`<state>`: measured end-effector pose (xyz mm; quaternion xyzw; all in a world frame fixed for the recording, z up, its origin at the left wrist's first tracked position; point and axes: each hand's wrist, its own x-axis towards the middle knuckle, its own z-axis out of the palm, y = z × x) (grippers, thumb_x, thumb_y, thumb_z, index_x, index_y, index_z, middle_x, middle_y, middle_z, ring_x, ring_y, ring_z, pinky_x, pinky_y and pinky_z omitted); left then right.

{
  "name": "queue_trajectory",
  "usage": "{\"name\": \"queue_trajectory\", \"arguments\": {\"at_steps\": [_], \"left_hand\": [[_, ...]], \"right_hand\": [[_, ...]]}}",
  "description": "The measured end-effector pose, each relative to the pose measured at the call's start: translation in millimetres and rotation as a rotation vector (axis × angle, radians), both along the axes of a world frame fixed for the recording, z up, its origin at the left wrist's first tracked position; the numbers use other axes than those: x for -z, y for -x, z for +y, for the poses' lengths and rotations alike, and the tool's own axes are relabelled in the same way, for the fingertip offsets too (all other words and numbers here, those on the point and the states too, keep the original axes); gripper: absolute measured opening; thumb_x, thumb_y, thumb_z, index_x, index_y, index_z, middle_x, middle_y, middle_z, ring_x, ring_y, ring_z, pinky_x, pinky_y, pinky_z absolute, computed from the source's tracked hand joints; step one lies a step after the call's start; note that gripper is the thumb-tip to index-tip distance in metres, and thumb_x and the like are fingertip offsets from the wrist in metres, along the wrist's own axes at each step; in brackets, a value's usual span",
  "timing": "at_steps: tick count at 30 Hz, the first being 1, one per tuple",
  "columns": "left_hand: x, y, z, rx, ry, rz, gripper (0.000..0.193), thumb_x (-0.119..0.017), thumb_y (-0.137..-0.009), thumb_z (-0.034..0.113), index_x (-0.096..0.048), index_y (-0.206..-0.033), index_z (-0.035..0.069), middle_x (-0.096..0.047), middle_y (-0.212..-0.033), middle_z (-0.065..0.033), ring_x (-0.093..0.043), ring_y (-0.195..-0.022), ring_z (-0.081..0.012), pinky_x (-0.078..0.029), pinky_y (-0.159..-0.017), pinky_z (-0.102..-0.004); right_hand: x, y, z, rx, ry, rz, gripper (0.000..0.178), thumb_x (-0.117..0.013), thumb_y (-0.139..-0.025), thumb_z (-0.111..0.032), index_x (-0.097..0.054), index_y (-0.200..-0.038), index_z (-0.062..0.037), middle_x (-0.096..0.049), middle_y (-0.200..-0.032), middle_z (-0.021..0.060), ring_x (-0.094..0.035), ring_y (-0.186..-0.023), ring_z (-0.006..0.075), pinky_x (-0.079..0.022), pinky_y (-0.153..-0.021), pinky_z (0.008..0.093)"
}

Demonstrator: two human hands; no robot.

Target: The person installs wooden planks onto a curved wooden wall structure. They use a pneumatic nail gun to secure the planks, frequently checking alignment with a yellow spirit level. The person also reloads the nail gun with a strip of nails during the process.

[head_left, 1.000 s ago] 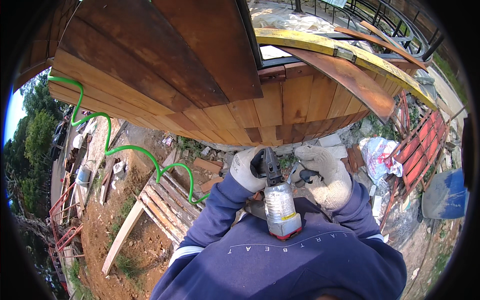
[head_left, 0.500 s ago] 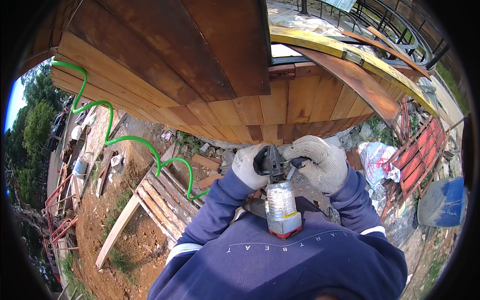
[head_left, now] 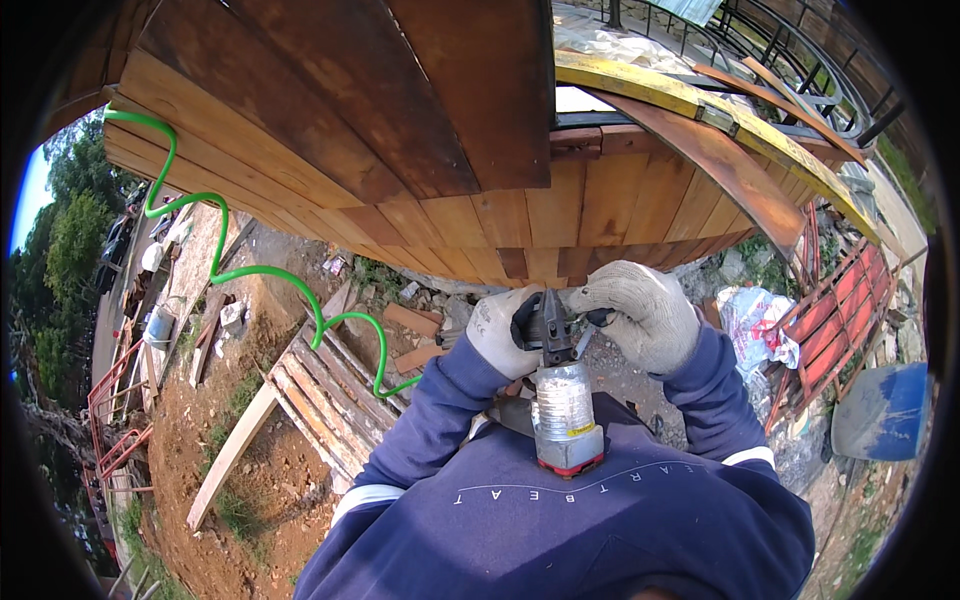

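A nail gun [head_left: 566, 410] with a silver, tape-wrapped body and a red-edged cap rests upright against my chest, its dark nose pointing away from me. My left hand [head_left: 500, 332], in a pale work glove, is closed around the tool just left of the nose. My right hand [head_left: 645, 318], gloved alike, is closed in a pinch at the nose's right side. Whatever sits between those fingertips is too small and too covered to name. A green coiled hose [head_left: 265, 277] runs from the upper left to my left forearm, where its end is hidden.
Ahead curves a wood-plank wall [head_left: 470, 225]. A yellow spirit level [head_left: 660, 88] and loose boards lie on its upper right edge. A slatted wooden pallet [head_left: 330, 400] stands at left on dirt; a white sack [head_left: 755, 325], red metal frame [head_left: 840, 320] and blue bucket [head_left: 880, 410] are at right.
The view has shifted slightly. My right hand has turned and risen a little beside the nose. My left hand keeps its hold on the nail gun.
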<state>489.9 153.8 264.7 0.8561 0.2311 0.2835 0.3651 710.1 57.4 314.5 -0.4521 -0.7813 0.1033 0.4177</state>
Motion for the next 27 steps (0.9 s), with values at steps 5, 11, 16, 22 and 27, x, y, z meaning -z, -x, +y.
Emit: {"name": "queue_trajectory", "arguments": {"at_steps": [5,11,16,22,27], "left_hand": [[-1,-1,-1,0.005,-0.002,0.004,0.035,-0.089,-0.069,0.02,-0.067,-0.093,0.005,-0.069,-0.081,-0.0094,-0.067,-0.072,-0.0216,-0.053,-0.07,-0.0339],[-5,3,-2,-0.005,-0.018,-0.038,0.04,-0.083,-0.068,0.021,-0.064,-0.1,0.004,-0.067,-0.083,-0.017,-0.067,-0.076,-0.0361,-0.053,-0.07,-0.041],[0,3,-2,-0.011,0.001,0.022,0.043,-0.083,-0.068,0.019,-0.065,-0.105,0.004,-0.067,-0.086,-0.0181,-0.067,-0.08,-0.037,-0.053,-0.073,-0.0408],[-2,1,-2,-0.018,-0.051,0.04,0.044,-0.083,-0.068,0.018,-0.064,-0.105,0.004,-0.067,-0.086,-0.018,-0.067,-0.079,-0.037,-0.053,-0.073,-0.0408],[-11,4,3,0.117,0.015,0.042,0.048,-0.082,-0.07,0.017,-0.064,-0.112,0.003,-0.068,-0.089,-0.0171,-0.068,-0.081,-0.0341,-0.055,-0.077,-0.0382]], "right_hand": [[-6,-2,1,0.011,-0.041,-0.104,0.035,-0.068,-0.073,-0.001,-0.072,-0.108,-0.0058,-0.07,-0.103,0.0143,-0.067,-0.098,0.0357,-0.055,-0.087,0.0425],[0,17,-29,0.033,0.156,0.026,0.034,-0.071,-0.076,-0.005,-0.07,-0.11,-0.0015,-0.071,-0.098,0.0176,-0.07,-0.087,0.036,-0.058,-0.08,0.04],[2,27,-37,0.085,0.356,0.265,0.034,-0.073,-0.08,-0.009,-0.069,-0.112,0.0015,-0.071,-0.095,0.0176,-0.071,-0.084,0.0305,-0.056,-0.077,0.0358],[11,27,-41,0.083,0.431,0.503,0.033,-0.071,-0.081,-0.01,-0.07,-0.113,0.0006,-0.069,-0.099,0.0155,-0.068,-0.09,0.0243,-0.053,-0.082,0.0328],[15,16,-37,0.14,0.25,0.408,0.029,-0.072,-0.08,-0.011,-0.073,-0.108,-0.0006,-0.067,-0.105,0.0137,-0.065,-0.1,0.0245,-0.05,-0.09,0.0339]]}}
